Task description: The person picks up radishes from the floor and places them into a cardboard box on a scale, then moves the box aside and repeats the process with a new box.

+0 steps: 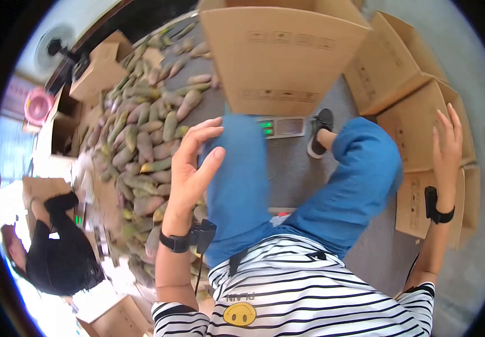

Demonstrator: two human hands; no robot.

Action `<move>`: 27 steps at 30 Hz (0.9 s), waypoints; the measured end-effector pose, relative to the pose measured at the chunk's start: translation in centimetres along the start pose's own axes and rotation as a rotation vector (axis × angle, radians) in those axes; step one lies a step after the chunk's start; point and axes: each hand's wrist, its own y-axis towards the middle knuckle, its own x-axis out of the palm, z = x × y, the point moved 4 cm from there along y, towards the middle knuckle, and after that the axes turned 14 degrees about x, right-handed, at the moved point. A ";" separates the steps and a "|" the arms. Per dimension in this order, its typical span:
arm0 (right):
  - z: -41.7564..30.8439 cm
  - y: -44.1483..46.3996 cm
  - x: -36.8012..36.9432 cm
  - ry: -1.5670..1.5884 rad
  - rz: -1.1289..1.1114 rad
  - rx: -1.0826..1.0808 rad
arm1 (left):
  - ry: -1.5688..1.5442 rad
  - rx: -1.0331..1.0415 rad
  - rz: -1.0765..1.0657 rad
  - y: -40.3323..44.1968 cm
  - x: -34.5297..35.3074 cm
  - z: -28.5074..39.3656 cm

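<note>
My left hand (195, 160) is raised beside my left knee, its fingers bent and thumb apart, with nothing in it. Just left of it lies a large heap of elongated green and pinkish-brown produce (144, 140), whose kind I cannot make out. Out to the right, my right hand (449, 137) is open with fingers stretched, in front of or close to an open cardboard box (405, 135); whether it touches the box I cannot tell. Ahead of my knees, a tall open carton (282, 62) stands by a scale (287, 127) with a lit green display. The carton's inside is mostly hidden.
More open boxes (385, 62) line the right side. Another person in black (63, 247) sits at the far left near a box (46, 188). A fan (57, 48) and a pink round object (39, 105) are at the upper left. My shoe (322, 132) rests beside the scale.
</note>
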 end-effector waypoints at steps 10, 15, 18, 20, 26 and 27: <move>-18.1 9.8 6.3 0.457 0.019 -0.280 | 0.472 -0.829 -0.081 -21.5 -12.3 -15.9; -20.1 11.4 13.7 0.315 0.206 -0.347 | 0.866 -0.881 -0.354 -28.3 -10.7 -20.2; -19.6 11.5 14.7 0.234 0.286 -0.280 | 0.887 -1.092 -0.482 -30.4 -9.6 -22.1; -19.7 11.6 14.5 0.269 0.257 -0.269 | 0.883 -1.212 -0.438 -32.1 -9.3 -22.4; -19.1 11.4 14.9 0.286 0.275 -0.276 | 0.842 -1.471 -0.234 -33.7 -7.2 -21.8; -18.8 11.6 15.0 0.289 0.274 -0.305 | 0.847 -1.461 -0.149 -34.5 -7.2 -22.4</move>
